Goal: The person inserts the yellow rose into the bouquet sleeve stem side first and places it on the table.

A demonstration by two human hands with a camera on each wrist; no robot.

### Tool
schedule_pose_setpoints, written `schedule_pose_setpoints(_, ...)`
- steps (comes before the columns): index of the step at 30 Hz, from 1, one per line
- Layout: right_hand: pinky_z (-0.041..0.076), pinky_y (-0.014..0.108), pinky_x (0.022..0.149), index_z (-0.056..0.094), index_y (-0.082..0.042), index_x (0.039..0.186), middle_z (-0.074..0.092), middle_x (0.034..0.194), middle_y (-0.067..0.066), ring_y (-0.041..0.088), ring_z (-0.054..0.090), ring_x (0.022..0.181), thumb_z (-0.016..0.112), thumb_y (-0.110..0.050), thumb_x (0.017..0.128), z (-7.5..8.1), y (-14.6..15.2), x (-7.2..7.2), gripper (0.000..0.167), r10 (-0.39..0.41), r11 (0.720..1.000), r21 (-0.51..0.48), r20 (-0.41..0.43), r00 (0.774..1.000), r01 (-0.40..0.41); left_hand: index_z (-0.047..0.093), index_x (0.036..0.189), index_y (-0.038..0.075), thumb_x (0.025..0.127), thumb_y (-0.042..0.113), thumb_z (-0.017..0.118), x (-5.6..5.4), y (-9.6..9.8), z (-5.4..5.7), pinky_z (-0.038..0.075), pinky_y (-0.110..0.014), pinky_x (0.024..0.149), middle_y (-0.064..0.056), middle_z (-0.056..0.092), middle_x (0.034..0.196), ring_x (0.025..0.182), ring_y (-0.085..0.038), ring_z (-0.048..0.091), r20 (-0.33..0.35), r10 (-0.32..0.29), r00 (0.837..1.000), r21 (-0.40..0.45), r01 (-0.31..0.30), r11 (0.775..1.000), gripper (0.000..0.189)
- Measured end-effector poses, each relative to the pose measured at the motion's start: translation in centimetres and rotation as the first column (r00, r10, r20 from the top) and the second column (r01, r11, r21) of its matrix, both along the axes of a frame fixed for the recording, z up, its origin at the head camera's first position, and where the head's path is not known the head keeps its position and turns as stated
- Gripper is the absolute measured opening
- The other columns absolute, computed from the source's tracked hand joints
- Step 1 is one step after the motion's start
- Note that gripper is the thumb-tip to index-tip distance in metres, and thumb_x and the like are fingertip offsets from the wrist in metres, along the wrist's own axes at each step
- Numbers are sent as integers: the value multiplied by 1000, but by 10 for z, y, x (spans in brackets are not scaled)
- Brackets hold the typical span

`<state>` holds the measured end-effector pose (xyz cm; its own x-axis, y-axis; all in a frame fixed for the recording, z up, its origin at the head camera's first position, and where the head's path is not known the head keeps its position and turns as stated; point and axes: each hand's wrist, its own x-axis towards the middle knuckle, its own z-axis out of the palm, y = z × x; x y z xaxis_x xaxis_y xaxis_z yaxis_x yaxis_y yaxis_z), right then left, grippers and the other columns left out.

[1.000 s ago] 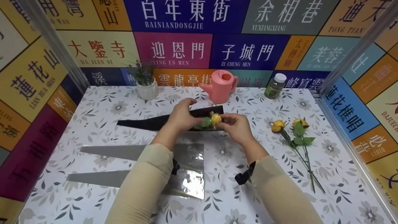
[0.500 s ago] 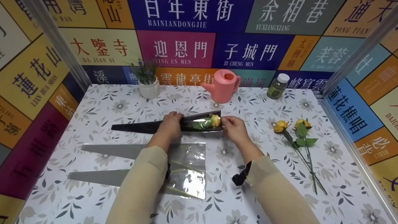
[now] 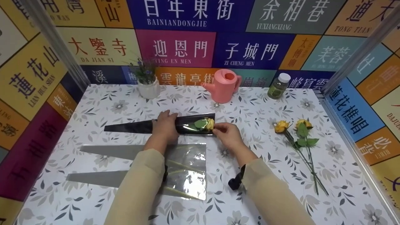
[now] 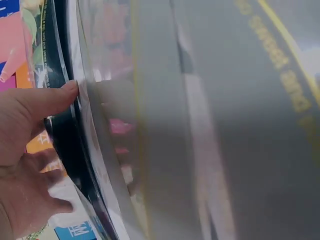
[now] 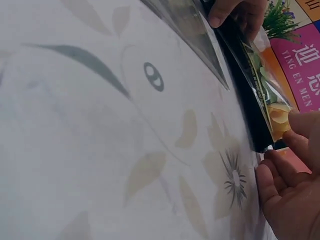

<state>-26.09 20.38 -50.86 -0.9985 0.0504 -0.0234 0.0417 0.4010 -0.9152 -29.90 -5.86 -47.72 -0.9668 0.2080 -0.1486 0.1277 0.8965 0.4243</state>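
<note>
Blue back panel: 百年東街, BAINIANDONGJIE
Grey panel: 余相巷, YUXIANGXIANG
Upper-right orange panel: TONG TIAN, Chinese characters above
Cream panel: DA JIAN SI, red characters above
Pink panel: 迎恩門, YING EN MEN
Second blue panel: 子城門, ZI CHENG MEN
Left wall's yellow panel: 蓮花山, LIAN HUA SHAN
Right wall's light-blue panel: 蓮花樵唱
Right wall's orange panel: BIBEI
Black wrapper: small print; "sweet and pure like a" readable in the left wrist view
Grey wrapper: yellow lettering, inverted and blurred, wording unclear
Jar label: too small to read
</note>
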Motion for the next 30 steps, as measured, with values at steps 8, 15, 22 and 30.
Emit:
schedule_pose_setpoints(8, 54, 45, 95, 78, 2, 107, 76, 103, 16, 32, 70, 101, 77, -3, 93, -12, -5, 3, 15, -118, 988, 89, -101, 988, 127, 60, 149, 12, 85, 5, 71, 8, -6, 4, 32, -69, 116, -19, 38, 165, 153, -42, 33, -37, 19, 999, 87, -15, 996, 65)
schedule_pose_setpoints(15, 54, 43, 98, 77, 0, 109, 75, 106, 14, 31, 69, 103, 80, -6, 92, -12, -7, 3, 18, -62, 992, 102, -79, 995, 70, 59, 149, 12, 99, 6, 63, 11, -24, -6, 39, -65, 113, -22, 43, 159, 148, -42, 39, 9, 60, 998, -13, -60, 998, 51)
schedule_pose_setpoints(22, 54, 37, 91, 76, 4, 114, 75, 107, 16, 30, 68, 101, 76, 0, 94, -12, 1, 4, 20, -24, 998, 52, -91, 996, 29, 59, 149, 12, 97, -5, 57, 11, -27, 0, 31, -65, 119, -22, 39, 162, 151, -42, 34, -28, 83, 996, 48, -81, 996, 54)
schedule_pose_setpoints(30, 53, 23, 82, 76, 6, 112, 76, 105, 18, 30, 70, 99, 72, 7, 93, -15, 9, 8, 19, -64, 998, -3, -99, 993, 64, 68, 137, 9, 91, 6, 74, 52, 11, 11, 46, -58, 107, -17, 59, 141, 130, -40, 54, -181, -85, 980, 47, 95, 994, 46)
